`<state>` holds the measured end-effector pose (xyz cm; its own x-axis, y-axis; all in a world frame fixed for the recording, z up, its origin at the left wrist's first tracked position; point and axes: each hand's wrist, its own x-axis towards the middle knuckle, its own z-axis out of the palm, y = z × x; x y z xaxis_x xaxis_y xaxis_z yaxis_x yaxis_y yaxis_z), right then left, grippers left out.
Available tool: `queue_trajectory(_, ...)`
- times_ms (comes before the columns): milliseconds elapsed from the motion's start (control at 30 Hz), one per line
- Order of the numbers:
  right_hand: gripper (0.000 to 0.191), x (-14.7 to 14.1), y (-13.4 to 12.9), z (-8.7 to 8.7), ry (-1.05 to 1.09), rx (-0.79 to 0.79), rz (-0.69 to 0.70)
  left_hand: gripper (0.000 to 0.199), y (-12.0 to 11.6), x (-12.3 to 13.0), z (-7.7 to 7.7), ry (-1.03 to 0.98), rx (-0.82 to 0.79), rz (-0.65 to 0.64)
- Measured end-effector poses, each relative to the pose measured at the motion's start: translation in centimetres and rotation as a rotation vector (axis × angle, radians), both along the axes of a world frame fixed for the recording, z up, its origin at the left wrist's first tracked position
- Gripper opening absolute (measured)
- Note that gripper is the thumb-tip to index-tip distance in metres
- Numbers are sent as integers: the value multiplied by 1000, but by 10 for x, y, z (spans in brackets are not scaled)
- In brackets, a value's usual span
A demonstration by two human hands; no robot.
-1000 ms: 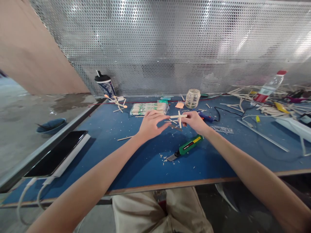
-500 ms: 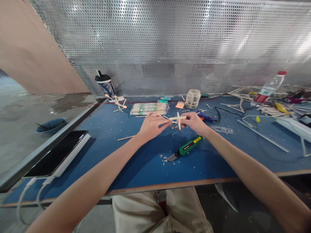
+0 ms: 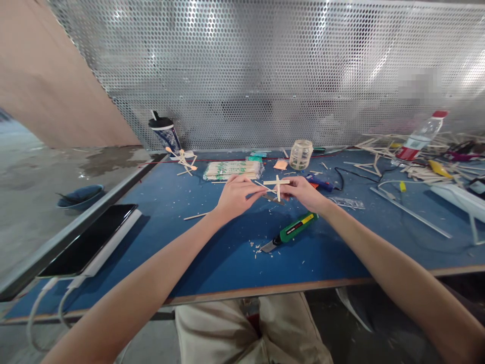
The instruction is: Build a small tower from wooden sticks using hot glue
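Above the middle of the blue table, my right hand (image 3: 302,193) pinches a small frame of crossed wooden sticks (image 3: 278,188). My left hand (image 3: 240,197) is closed, its fingertips pressed on the frame's left side at a thin stick; the exact grip is partly hidden by the fingers. Below the hands lies a green utility knife (image 3: 296,227) with its blade out, pointing left towards small wood shavings (image 3: 255,248). A loose stick (image 3: 195,216) rests on the table left of my left forearm.
Behind the hands are a packet of wooden sticks (image 3: 232,170), a jar (image 3: 301,154) and a blue glue gun (image 3: 321,183). A phone (image 3: 91,240) lies at left, near a tumbler (image 3: 165,134). A bottle (image 3: 419,139) and a white power strip (image 3: 458,201) are at right.
The crossed stick frame has turned slightly and shifted a little left between my fingers. Both hands have otherwise stayed almost in place, and the utility knife has not moved.
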<state>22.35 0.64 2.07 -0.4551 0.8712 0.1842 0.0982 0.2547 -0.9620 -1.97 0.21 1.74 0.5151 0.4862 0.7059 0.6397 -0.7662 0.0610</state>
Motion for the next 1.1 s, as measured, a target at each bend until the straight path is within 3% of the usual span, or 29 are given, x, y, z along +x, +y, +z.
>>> queue_trajectory(300,18,0,-3,3,128,-220,130,18,-2,2,-1,-5,-10,8)
queue_trajectory(500,20,0,-4,4,145,-264,131,20,-3,2,0,-11,-41,-5)
queue_trajectory(900,17,-12,-13,4,130,-177,163,13,-8,4,0,-8,138,1)
queue_trajectory(1100,26,-14,-13,3,-4,-40,61,15,-13,3,3,100,215,11)
